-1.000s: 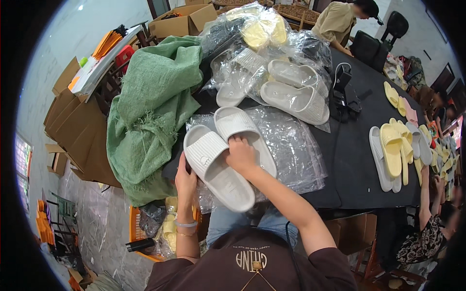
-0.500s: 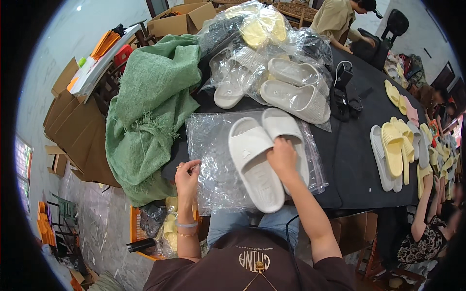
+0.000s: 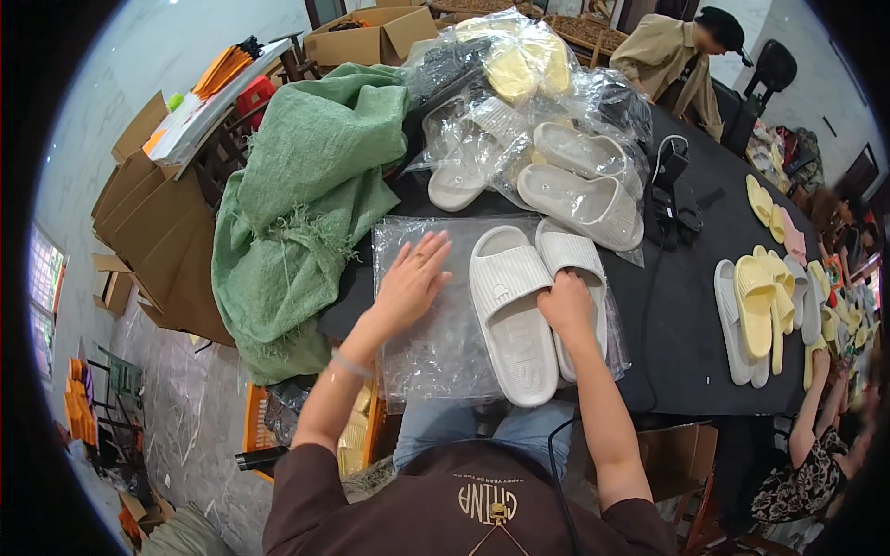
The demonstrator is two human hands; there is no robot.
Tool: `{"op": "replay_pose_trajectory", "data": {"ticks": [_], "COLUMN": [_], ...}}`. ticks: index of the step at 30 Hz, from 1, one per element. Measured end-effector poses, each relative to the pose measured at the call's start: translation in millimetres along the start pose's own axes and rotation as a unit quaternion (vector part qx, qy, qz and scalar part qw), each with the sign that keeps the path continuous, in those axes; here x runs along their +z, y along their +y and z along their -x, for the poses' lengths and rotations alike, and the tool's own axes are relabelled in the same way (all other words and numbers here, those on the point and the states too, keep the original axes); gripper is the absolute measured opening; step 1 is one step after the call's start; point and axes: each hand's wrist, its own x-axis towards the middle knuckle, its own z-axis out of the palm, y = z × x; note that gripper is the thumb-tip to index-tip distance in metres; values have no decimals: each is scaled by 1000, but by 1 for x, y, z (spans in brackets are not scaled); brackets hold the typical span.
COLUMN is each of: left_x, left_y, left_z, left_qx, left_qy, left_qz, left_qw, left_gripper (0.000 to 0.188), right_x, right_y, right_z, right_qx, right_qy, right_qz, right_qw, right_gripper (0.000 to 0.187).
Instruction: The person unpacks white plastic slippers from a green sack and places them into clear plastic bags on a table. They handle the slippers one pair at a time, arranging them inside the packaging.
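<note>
A pair of light grey slide sandals lies soles down on the plastic bags, straps toward the far side. My right hand is closed on the pair, its fingers gripping at the inner edges of the straps; the fingertips are partly hidden. To the left, my left hand is spread palm down over the clear plastic bags, fingers stretched and holding nothing. Whether that palm presses on the plastic I cannot tell.
Bagged grey sandals and bagged yellow ones are heaped at the back. A green woven sack drapes over the table's left side. Loose yellow slides stand on the right, near other people's hands. A black device with a cable sits behind.
My left hand has moved from the bag's left edge up and inward, opening from a pinch to spread fingers. My right hand has shifted slightly with the sandals.
</note>
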Motion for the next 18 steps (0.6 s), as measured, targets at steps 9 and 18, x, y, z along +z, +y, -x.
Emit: {"op": "replay_pose_trajectory", "data": {"ticks": [9, 18], "left_x": [33, 0], "left_y": [-58, 17], "left_z": [-7, 28], "left_qx": [-129, -43], "left_qy": [-38, 19], "left_qz": [-55, -62], "left_qw": [989, 997], "left_gripper": [62, 63], "right_x": [6, 9], "right_y": [4, 0], "right_z": [2, 2], "right_qx": [0, -13], "right_qy": [12, 40], "right_qz": [16, 4], "right_qw": [1000, 999], "right_gripper": [29, 28]}}
